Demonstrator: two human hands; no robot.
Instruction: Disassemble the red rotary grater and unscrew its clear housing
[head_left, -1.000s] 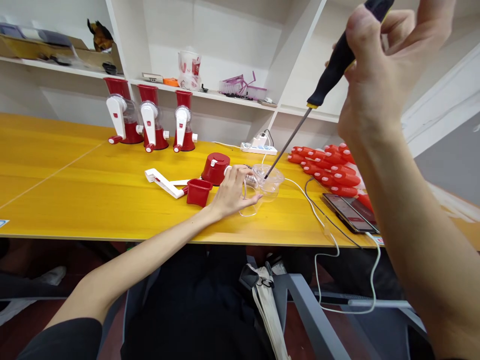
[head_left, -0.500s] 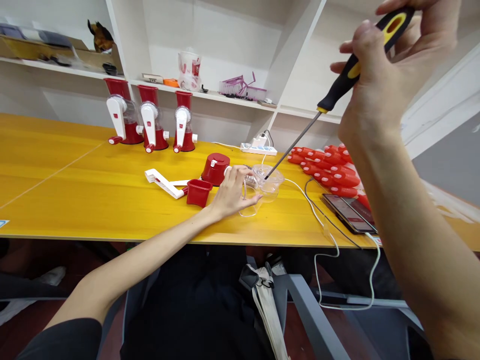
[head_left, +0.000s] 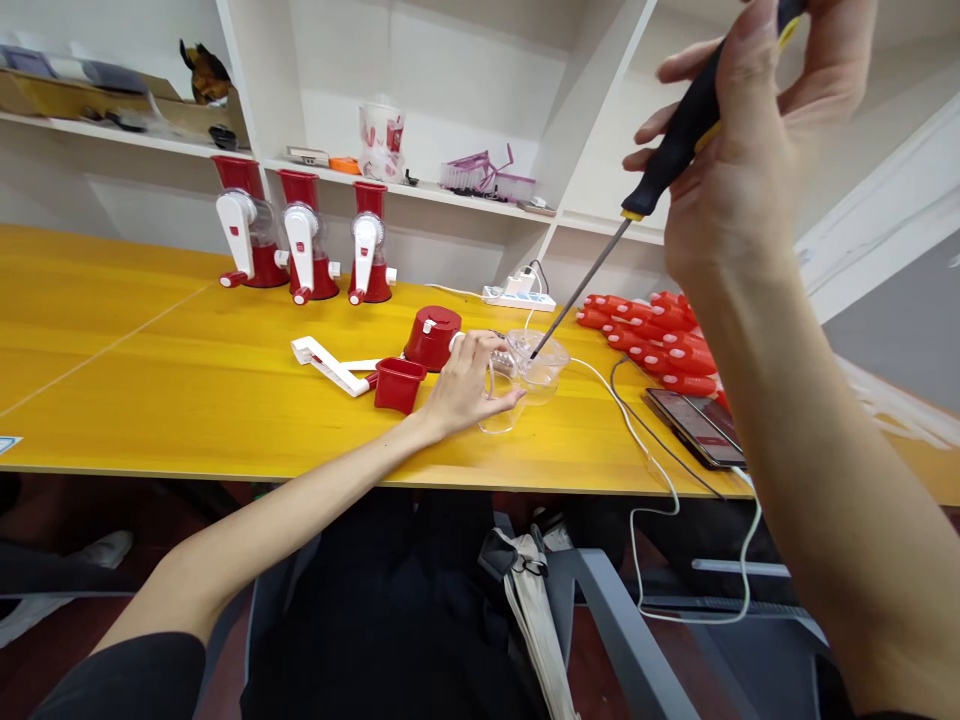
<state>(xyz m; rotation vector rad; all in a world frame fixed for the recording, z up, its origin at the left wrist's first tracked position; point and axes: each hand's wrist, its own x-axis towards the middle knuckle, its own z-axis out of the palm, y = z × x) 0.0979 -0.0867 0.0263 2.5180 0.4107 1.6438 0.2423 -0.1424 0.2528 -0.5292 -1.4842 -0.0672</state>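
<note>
My right hand (head_left: 750, 150) grips the black-and-yellow handle of a long screwdriver (head_left: 581, 290), raised at the upper right. The shaft slants down to the left, and its tip is inside or against a clear plastic housing (head_left: 544, 375) on the table. My left hand (head_left: 472, 385) is closed round the left side of that housing and steadies it. Just left of this hand are a red cup-shaped hopper (head_left: 399, 384) and a red round base (head_left: 433, 338). A white crank arm (head_left: 328, 367) with a red handle lies beyond them.
Three assembled red-and-white rotary graters (head_left: 367, 245) stand at the back of the yellow table (head_left: 187, 390). To the right are a pile of red handles (head_left: 660, 335), a phone (head_left: 697, 425) with a white cable, and a power strip (head_left: 517, 298). Shelves (head_left: 420, 190) rise behind.
My right hand has shifted left and slightly up with the screwdriver handle, its fingers moved on the grip. The tip stays at the clear housing, and my left hand keeps its place.
</note>
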